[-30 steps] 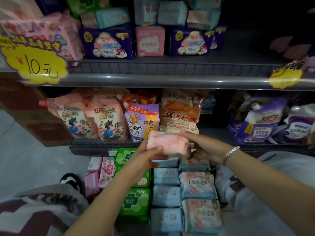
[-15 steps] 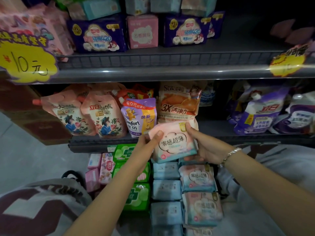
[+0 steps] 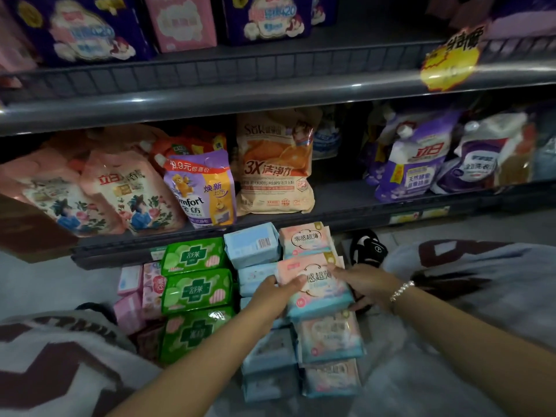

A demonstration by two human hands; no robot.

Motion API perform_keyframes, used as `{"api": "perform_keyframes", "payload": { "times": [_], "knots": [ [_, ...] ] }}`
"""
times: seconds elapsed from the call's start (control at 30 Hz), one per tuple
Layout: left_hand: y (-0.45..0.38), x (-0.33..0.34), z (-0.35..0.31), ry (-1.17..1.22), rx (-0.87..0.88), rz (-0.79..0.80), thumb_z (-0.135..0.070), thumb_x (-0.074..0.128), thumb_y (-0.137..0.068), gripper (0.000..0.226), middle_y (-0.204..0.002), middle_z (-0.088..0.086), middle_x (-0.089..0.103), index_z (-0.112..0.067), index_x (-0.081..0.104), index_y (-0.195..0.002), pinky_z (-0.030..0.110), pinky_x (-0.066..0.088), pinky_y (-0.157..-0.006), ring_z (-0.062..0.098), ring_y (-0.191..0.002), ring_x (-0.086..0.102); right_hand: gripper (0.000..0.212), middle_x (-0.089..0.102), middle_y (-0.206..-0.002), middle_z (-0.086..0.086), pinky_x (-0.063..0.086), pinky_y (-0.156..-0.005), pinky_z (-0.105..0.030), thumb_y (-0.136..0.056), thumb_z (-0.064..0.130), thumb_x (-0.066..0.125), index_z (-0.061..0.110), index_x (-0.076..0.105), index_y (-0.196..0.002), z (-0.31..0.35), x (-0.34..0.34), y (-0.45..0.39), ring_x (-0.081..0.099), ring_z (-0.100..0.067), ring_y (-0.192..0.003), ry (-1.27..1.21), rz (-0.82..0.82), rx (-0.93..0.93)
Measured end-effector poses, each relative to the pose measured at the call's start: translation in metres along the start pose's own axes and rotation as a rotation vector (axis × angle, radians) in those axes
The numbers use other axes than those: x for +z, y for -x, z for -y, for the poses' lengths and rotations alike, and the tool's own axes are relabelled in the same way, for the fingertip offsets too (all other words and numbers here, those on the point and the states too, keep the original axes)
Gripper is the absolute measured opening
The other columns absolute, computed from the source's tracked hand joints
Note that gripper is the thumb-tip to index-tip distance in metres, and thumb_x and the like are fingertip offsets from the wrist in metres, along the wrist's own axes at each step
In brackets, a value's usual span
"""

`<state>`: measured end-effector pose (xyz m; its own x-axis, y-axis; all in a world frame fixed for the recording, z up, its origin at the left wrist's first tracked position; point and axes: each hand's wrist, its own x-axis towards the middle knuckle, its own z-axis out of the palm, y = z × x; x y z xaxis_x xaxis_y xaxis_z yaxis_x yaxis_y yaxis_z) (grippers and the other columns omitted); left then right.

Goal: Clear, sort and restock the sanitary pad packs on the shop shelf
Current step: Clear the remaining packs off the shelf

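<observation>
Two hands grasp one pink-and-blue pad pack [image 3: 316, 288] at lower centre of the frame. I note the left hand [image 3: 272, 299] gripping its left edge with the thumb across the face, and the right hand [image 3: 362, 284] gripping its right edge, a beaded bracelet [image 3: 401, 291] on that wrist. The pack sits over the right-hand column of matching pink-and-blue packs [image 3: 329, 335]; I cannot tell whether it touches the pack beneath.

Contents, recorded left to right in the lower centre: small pink packs [image 3: 131, 299], a column of three green packs [image 3: 195, 288], a column of pale blue packs [image 3: 252, 245], then the pink-and-blue column, whose rearmost pack [image 3: 305, 239] lies just beside the rearmost blue one. Columns stand touching side by side.

Middle shelf [image 3: 340, 203], across the centre of the frame, holds detergent pouches: two floral pink pouches [image 3: 132, 194] at left, a purple Comfort pouch [image 3: 201, 191], an orange bag [image 3: 275, 164], and purple-and-white pouches [image 3: 418, 158] at right. Bare shelf surface shows between the orange bag and the purple-and-white group.

Upper shelf [image 3: 270, 85], top of frame, carries dark blue packs [image 3: 87, 34] and a pink pack [image 3: 180, 21]; its right part is bare. A yellow price tag [image 3: 449, 60] hangs from its front lip at upper right.
</observation>
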<state>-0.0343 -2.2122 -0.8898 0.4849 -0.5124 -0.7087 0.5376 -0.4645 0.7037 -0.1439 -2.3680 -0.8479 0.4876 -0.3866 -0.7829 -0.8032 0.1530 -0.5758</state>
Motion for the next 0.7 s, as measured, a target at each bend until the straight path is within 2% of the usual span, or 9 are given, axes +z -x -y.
{"api": "perform_keyframes", "payload": {
  "times": [0.07, 0.17, 0.2, 0.3, 0.33, 0.43, 0.53, 0.6, 0.7],
  "knots": [
    [-0.012, 0.01, -0.005, 0.029, -0.007, 0.004, -0.035, 0.075, -0.081, 0.05, -0.111, 0.003, 0.071, -0.012, 0.059, -0.122, 0.035, 0.055, -0.087, 0.019, -0.098, 0.069, 0.03, 0.068, -0.089, -0.007, 0.055, -0.058, -0.029, -0.092, 0.039, 0.061, 0.009, 0.062, -0.09, -0.003, -0.005, -0.01, 0.066, -0.018, -0.076, -0.088, -0.035, -0.032],
    [-0.026, 0.022, -0.025, 0.005, 0.04, -0.072, -0.021, 0.067, -0.089, 0.034, -0.112, 0.004, 0.069, -0.011, 0.059, -0.121, 0.021, 0.05, -0.06, 0.015, -0.09, 0.066, 0.024, 0.069, -0.097, -0.01, 0.057, -0.069, -0.032, -0.093, 0.032, 0.061, 0.008, 0.063, -0.095, 0.002, -0.011, -0.028, 0.067, -0.021, -0.083, -0.125, -0.095, -0.104],
    [-0.03, 0.026, -0.031, -0.03, 0.069, -0.121, -0.02, 0.066, -0.09, 0.033, -0.114, 0.004, 0.068, -0.01, 0.057, -0.12, 0.02, 0.048, -0.059, 0.015, -0.089, 0.065, 0.022, 0.069, -0.098, -0.01, 0.058, -0.072, -0.035, -0.093, 0.031, 0.062, 0.008, 0.063, -0.094, 0.005, -0.013, -0.035, 0.068, -0.022, -0.084, -0.14, -0.125, -0.127],
    [-0.042, 0.038, -0.045, -0.189, 0.198, -0.258, -0.019, 0.064, -0.09, 0.031, -0.11, 0.001, 0.063, -0.009, 0.053, -0.118, 0.025, 0.047, -0.077, 0.018, -0.095, 0.06, 0.011, 0.069, -0.094, -0.008, 0.057, -0.084, -0.045, -0.092, 0.023, 0.064, 0.014, 0.064, -0.085, 0.013, -0.019, -0.056, 0.067, -0.024, -0.086, -0.182, -0.223, -0.206],
    [-0.046, 0.041, -0.047, -0.258, 0.259, -0.287, -0.018, 0.064, -0.09, 0.029, -0.107, -0.001, 0.062, -0.01, 0.053, -0.116, 0.025, 0.045, -0.078, 0.017, -0.096, 0.059, 0.008, 0.068, -0.091, -0.005, 0.056, -0.087, -0.046, -0.092, 0.019, 0.064, 0.014, 0.065, -0.086, 0.016, -0.021, -0.062, 0.067, -0.023, -0.086, -0.198, -0.254, -0.24],
    [-0.059, 0.046, -0.053, -0.454, 0.376, -0.354, -0.022, 0.063, -0.089, 0.033, -0.112, 0.007, 0.058, -0.01, 0.056, -0.12, 0.031, 0.046, -0.084, 0.026, -0.103, 0.057, 0.007, 0.068, -0.09, -0.003, 0.055, -0.086, -0.043, -0.091, 0.014, 0.064, 0.01, 0.067, -0.097, 0.023, -0.026, -0.077, 0.065, -0.019, -0.085, -0.175, -0.326, -0.336],
    [-0.067, 0.045, -0.054, -0.634, 0.36, -0.405, -0.026, 0.059, -0.093, 0.037, -0.117, 0.015, 0.052, -0.009, 0.055, -0.126, 0.032, 0.04, -0.09, 0.029, -0.108, 0.049, 0.016, 0.07, -0.098, -0.004, 0.052, -0.073, -0.021, -0.09, 0.01, 0.065, 0.01, 0.067, -0.106, 0.025, -0.027, -0.089, 0.064, -0.014, -0.083, -0.09, -0.29, -0.344],
    [-0.069, 0.042, -0.051, -0.723, 0.332, -0.429, -0.029, 0.057, -0.094, 0.037, -0.119, 0.014, 0.05, -0.009, 0.055, -0.125, 0.031, 0.038, -0.091, 0.029, -0.111, 0.047, 0.028, 0.07, -0.109, -0.01, 0.051, -0.073, -0.02, -0.088, 0.01, 0.067, 0.005, 0.066, -0.115, 0.021, -0.024, -0.101, 0.066, -0.019, -0.091, -0.04, -0.27, -0.314],
    [-0.068, 0.041, -0.05, -0.727, 0.297, -0.432, -0.032, 0.058, -0.094, 0.045, -0.123, 0.013, 0.047, -0.009, 0.05, -0.131, 0.032, 0.04, -0.09, 0.029, -0.113, 0.049, 0.038, 0.069, -0.115, -0.013, 0.05, -0.084, -0.026, -0.086, 0.012, 0.07, 0.003, 0.063, -0.122, 0.019, -0.022, -0.112, 0.066, -0.021, -0.097, 0.022, -0.286, -0.306]
  ]
}}
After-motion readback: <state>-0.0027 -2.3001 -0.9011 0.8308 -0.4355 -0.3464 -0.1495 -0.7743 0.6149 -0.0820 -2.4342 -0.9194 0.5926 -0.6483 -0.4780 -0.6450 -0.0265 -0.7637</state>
